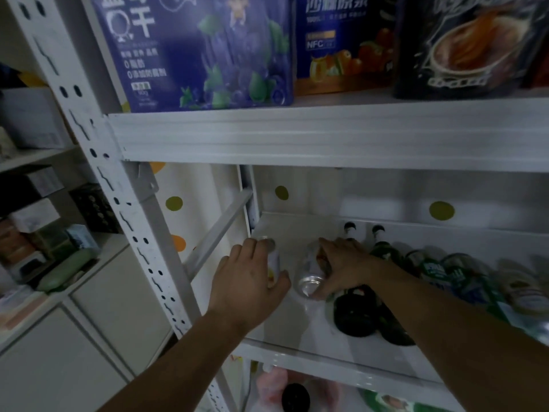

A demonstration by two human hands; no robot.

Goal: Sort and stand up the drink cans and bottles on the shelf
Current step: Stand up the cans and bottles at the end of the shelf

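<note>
Hands curl round cans: left hand [249, 281] holds a can [274, 261] that looks upright, right hand [346, 263] grips a lying can [309, 282] beside the tipped bottles [445, 272] on the shelf [294, 227]. A fast lift could knock bottles rolling.

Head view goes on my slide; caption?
Left hand grips an upright pale can; right hand holds a silver can lying beside dark bottles on a white shelf.
</note>
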